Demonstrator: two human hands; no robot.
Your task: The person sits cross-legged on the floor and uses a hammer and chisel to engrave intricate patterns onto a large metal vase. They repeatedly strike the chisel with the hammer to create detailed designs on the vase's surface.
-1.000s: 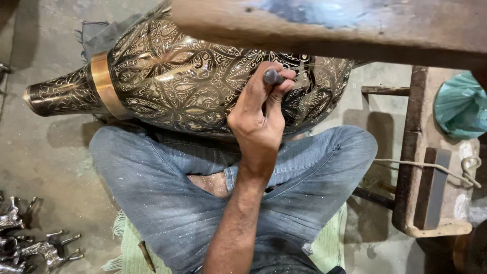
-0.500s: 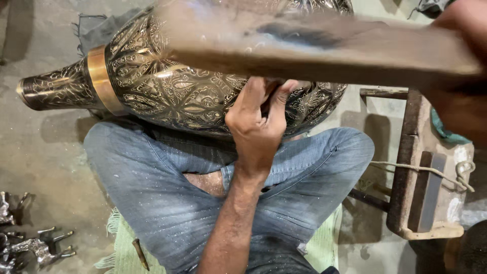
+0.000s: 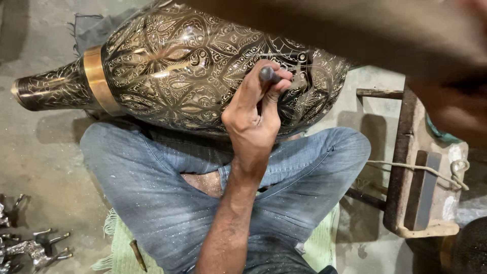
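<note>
Engraved and dark, the large metal vase (image 3: pixel 203 71) lay on its side across the lap of a person seated cross-legged in blue jeans (image 3: pixel 152 193), its narrow neck pointing left with a plain brass band (image 3: pixel 96 78) round it. At far left, small metal figurines (image 3: pixel 30 248) stood on the concrete floor (image 3: pixel 40 152). A green mat (image 3: pixel 119 248) showed under the jeans. The left hand (image 3: pixel 253 122) was closed round a small steel chisel (image 3: pixel 268 75), tip against the vase's body. A blurred wooden mallet (image 3: pixel 355 25) crossed the top, gripped by the right hand (image 3: pixel 451 109) (badly blurred, apparently wrapped round it). A low wooden stand (image 3: pixel 406 162) sat at right.
</note>
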